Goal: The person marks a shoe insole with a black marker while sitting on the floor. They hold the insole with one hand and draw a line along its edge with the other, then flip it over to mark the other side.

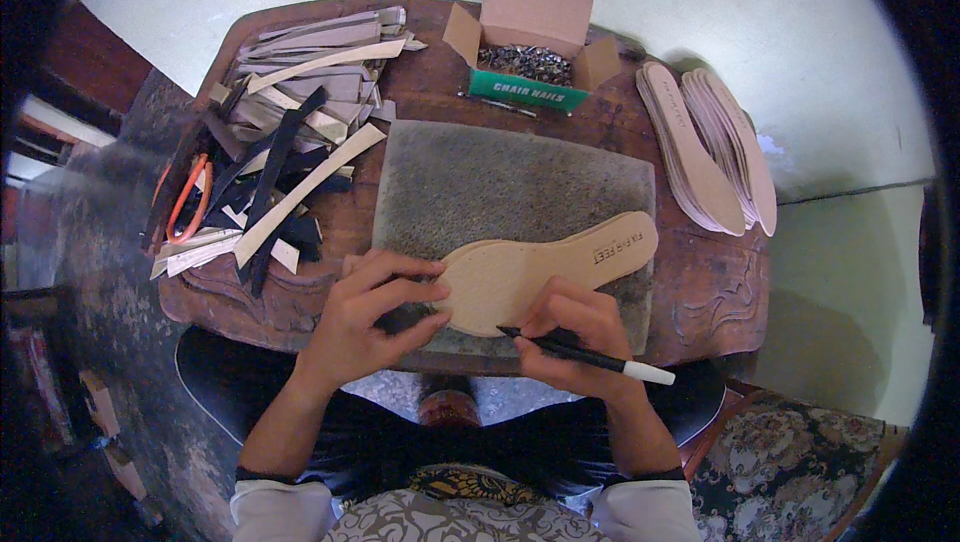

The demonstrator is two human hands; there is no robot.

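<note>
A tan shoe insole [520, 277] lies on a worn grey mat [500, 177], its broad toe end to the left and its heel to the upper right. Its edge looks layered, as if more than one insole is stacked. My left hand [370, 312] grips the toe end with the fingertips and thumb at its rim. In my right hand [578, 327] is a black marker [582, 353] with a white end. The marker's tip touches or nearly touches the insole's near edge, and the right hand rests over the insole's middle.
Carved wooden table [700, 307] under everything. Cut strips [310, 92] in grey, cream and black heap at left, beside orange-handled scissors or pliers [190, 197]. A green open box of nails [525, 87] stands at the back. Stacked insoles [690, 157] lie at right, near the wall.
</note>
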